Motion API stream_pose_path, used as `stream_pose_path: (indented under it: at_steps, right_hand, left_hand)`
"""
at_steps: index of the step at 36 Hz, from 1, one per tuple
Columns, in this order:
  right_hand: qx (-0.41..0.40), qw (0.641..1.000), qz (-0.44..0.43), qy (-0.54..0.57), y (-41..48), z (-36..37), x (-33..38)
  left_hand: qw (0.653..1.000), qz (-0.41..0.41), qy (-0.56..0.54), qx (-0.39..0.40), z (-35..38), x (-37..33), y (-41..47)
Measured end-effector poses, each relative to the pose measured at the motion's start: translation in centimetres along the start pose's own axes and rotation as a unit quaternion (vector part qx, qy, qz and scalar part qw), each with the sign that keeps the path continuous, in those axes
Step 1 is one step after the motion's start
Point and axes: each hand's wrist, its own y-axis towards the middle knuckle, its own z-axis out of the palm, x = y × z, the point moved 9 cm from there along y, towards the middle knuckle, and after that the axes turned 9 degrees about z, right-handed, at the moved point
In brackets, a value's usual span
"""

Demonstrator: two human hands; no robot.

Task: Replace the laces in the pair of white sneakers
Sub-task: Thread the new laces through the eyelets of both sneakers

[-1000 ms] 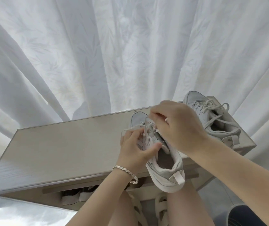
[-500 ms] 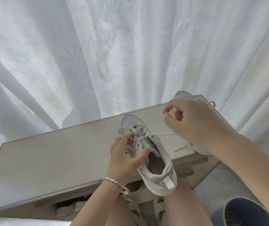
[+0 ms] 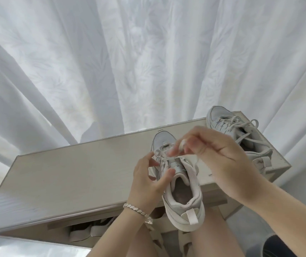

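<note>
We have the near sneaker [image 3: 182, 191] lying between our hands, its long axis running straight away from us. The heel loop faces our body and hangs past the near edge of the table [image 3: 74, 173], and the toe points off beyond our fingertips. Our left hand [image 3: 146, 182] is the nearer one, curled around the shoe's left flank with the thumb pressed by the tongue. Our right hand [image 3: 217, 156] hovers just above the eyelets, wrist raised, pinching the lace [image 3: 189, 156]. We judge the next pull should run across the shoe's axis, toward our right. The second sneaker [image 3: 222, 119] sits beyond our right hand, laced.
</note>
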Motion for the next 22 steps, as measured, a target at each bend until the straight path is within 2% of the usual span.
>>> stream_pose_path:
  at_steps: [3,5,7,9,11,12,16,20,22]
  right_hand:
    - [-0.043,0.989,-0.053,0.130,-0.7,-2.3,2.8]
    - [-0.071,0.991,0.004,0.113,-0.2,-3.4,1.8]
    - [-0.055,0.992,0.112,-0.008,0.6,-3.3,-0.7]
    - [-0.001,0.966,0.193,-0.175,0.6,-2.4,-3.6]
    - [0.051,0.916,0.199,-0.343,0.3,-0.9,-5.3]
    - [0.067,0.900,0.193,-0.386,0.2,0.0,-5.7]
    - [0.062,0.875,0.146,-0.458,0.4,1.8,-6.1]
    - [0.017,0.915,0.069,-0.398,0.0,2.0,-5.4]
    - [0.020,0.935,0.076,-0.346,-0.3,1.9,-5.6]
  left_hand:
    - [1.000,-0.006,-0.002,0.008,0.1,0.0,0.2]
    - [1.000,-0.006,-0.001,0.013,0.2,0.0,0.3]
    - [1.000,-0.004,0.000,0.019,0.2,-0.1,0.3]
    - [1.000,-0.001,0.005,0.023,0.2,-0.3,0.3]
    - [1.000,0.004,0.007,0.021,0.1,-0.3,0.3]
    - [1.000,0.007,0.008,0.022,0.1,-0.3,0.3]
    - [0.999,0.015,0.011,0.035,0.2,-0.3,0.3]
    - [0.999,0.022,-0.001,0.026,0.0,-0.4,0.2]
    - [0.999,0.027,-0.012,0.031,0.1,-0.4,0.2]
